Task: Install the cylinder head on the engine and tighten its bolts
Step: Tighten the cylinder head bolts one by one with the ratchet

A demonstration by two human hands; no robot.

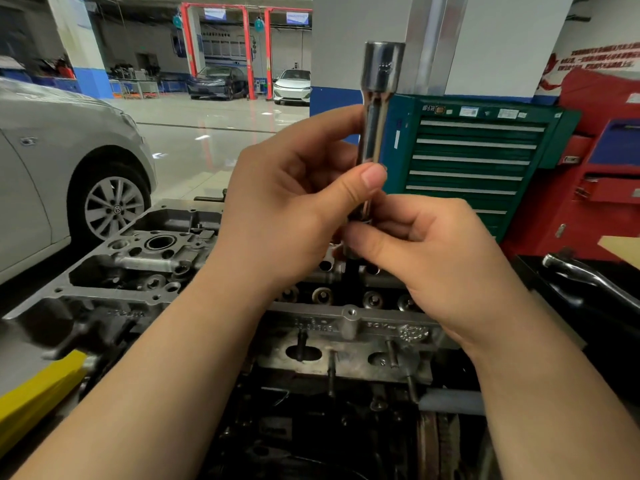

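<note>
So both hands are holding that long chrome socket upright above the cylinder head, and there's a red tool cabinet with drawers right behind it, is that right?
Not quite: the drawer cabinet right behind the long chrome socket is green; the red unit stands further right. The head view shows it. The rest holds: the left hand and right hand both hold the socket upright above the cylinder head.

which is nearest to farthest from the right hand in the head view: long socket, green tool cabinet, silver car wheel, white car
1. long socket, held upright in both hands, touching the right hand.
2. green tool cabinet, just behind, to the right.
3. silver car wheel, off to the left.
4. white car, far back across the workshop floor.
</note>
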